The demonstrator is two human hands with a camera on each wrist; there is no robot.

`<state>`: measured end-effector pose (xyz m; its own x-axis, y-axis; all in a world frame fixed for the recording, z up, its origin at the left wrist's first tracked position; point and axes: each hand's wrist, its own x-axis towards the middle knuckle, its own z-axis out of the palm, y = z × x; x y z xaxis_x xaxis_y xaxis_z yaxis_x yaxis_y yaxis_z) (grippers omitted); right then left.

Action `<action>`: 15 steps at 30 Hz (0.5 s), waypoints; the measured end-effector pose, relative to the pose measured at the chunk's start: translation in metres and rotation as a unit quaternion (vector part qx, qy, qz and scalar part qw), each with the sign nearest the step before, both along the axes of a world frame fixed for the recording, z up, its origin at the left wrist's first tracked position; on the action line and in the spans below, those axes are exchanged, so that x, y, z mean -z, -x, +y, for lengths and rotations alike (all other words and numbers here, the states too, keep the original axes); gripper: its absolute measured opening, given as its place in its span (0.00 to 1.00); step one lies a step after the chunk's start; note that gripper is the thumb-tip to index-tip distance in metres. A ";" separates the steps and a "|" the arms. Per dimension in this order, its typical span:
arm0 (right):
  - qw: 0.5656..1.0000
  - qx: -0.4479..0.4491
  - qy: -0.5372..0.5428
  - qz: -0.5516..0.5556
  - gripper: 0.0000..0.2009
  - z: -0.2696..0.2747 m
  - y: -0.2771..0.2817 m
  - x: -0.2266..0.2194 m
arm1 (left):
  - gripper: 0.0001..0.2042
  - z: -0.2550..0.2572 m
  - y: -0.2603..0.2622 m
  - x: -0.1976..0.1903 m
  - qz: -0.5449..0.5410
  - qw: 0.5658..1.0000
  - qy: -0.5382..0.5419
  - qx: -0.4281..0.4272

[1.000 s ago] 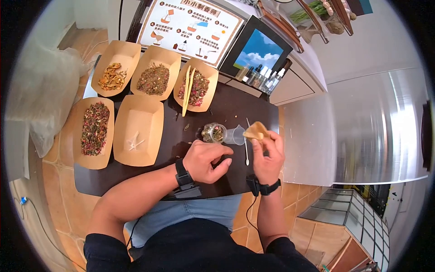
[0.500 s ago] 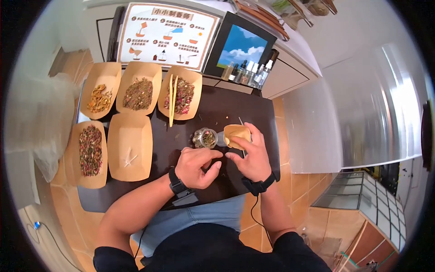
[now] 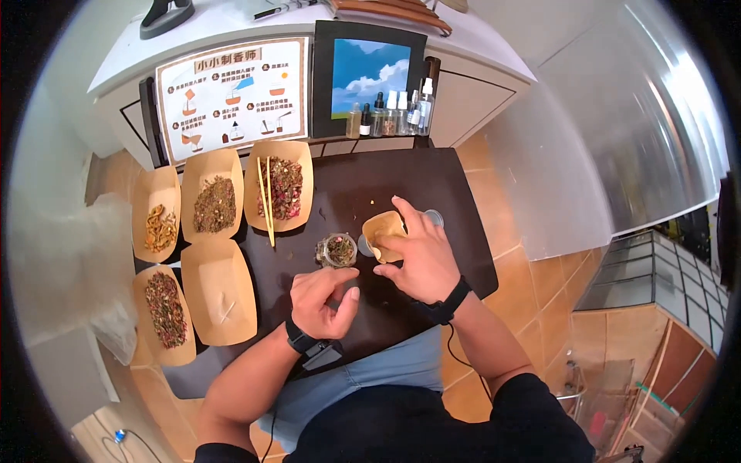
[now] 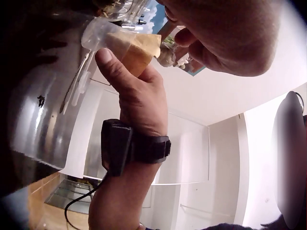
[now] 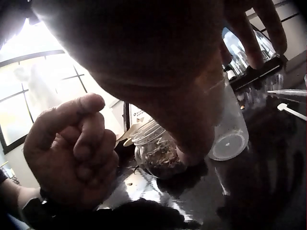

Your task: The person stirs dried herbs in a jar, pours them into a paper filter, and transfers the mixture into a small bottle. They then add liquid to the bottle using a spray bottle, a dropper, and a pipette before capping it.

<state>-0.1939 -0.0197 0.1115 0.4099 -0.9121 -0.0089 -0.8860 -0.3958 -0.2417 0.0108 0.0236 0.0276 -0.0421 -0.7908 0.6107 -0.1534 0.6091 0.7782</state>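
Note:
A small glass jar point(image 3: 336, 249) of dried herbs stands open on the dark table point(image 3: 432, 174); it shows again in the right wrist view point(image 5: 156, 153). Right beside it a clear plastic cup point(image 5: 230, 136) lies on its side. My right hand point(image 3: 401, 248) grips a tan paper piece point(image 3: 382, 230) with thumb and fingers and holds it at the cup point(image 4: 98, 33). My left hand point(image 3: 328, 293) rests on the table just in front of the jar, its fingers curled into a loose fist point(image 5: 72, 153) with nothing visible inside.
Several tan paper trays lie to the left with dried peel point(image 3: 158, 224), herbs point(image 3: 214, 202), petals point(image 3: 284, 185), a mixed blend point(image 3: 166, 309) and one nearly bare point(image 3: 220, 289). Wooden tongs point(image 3: 266, 201) rest on the petal tray. Dropper bottles point(image 3: 390, 112) and an instruction card point(image 3: 228, 96) stand behind.
My right hand has come down with the paper piece from a raised position to the cup beside the jar. The left hand has stayed curled near the jar. The head view has shifted.

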 end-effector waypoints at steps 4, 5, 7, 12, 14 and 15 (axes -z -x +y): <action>0.999 0.005 0.030 -0.026 0.22 0.004 0.004 -0.010 | 0.16 -0.002 -0.003 -0.002 -0.014 0.998 0.013 -0.060; 0.999 0.012 0.028 -0.029 0.23 0.005 0.005 -0.012 | 0.19 -0.002 -0.003 -0.002 -0.011 0.996 0.011 -0.088; 0.998 0.021 0.033 -0.043 0.26 0.008 0.007 -0.013 | 0.23 -0.003 -0.003 0.000 -0.020 0.994 0.015 -0.108; 0.993 0.044 0.046 -0.097 0.32 0.017 0.014 -0.016 | 0.32 -0.009 0.001 0.011 -0.057 0.987 0.033 -0.149; 0.990 0.042 0.048 -0.126 0.34 0.020 0.018 -0.014 | 0.35 -0.008 0.003 0.010 -0.091 0.988 -0.007 -0.122; 0.989 0.046 0.047 -0.131 0.34 0.020 0.019 -0.012 | 0.35 -0.010 0.004 0.010 -0.096 0.988 -0.008 -0.118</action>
<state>-0.2133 0.0001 0.1238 0.3026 -0.9373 0.1728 -0.8306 -0.3483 -0.4344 0.0072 0.0138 0.0179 0.0312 -0.8013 0.5975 -0.4359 0.5270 0.7295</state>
